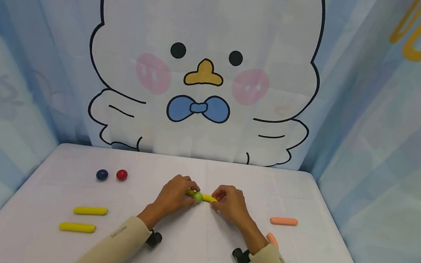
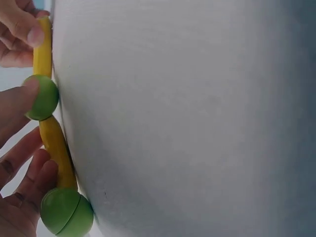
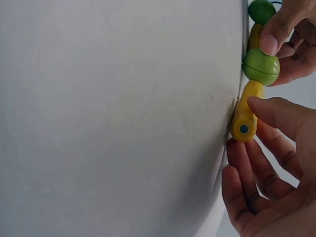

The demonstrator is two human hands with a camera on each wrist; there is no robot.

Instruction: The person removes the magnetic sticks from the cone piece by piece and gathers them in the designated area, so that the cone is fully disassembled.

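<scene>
Over the middle of the table, a chain of two green balls and two yellow rods lies between both hands. My left hand (image 1: 177,194) grips it, the thumb on the middle green ball (image 2: 44,98) and fingers along the adjoining yellow rod (image 2: 58,154). Another green ball (image 2: 67,212) sits at that rod's far end. My right hand (image 1: 231,202) pinches the other yellow rod (image 3: 247,106) between thumb and fingers. This rod meets the middle ball, and its free end shows a blue dot. In the head view, the left hand hides the end ball.
Two yellow sticks (image 1: 90,210) lie at the left of the white table (image 1: 195,257). Behind them are a dark blue ball (image 1: 102,175) and a red ball (image 1: 122,175). On the right lies an orange stick (image 1: 284,221); another orange stick (image 1: 272,240) is partly hidden by the right forearm.
</scene>
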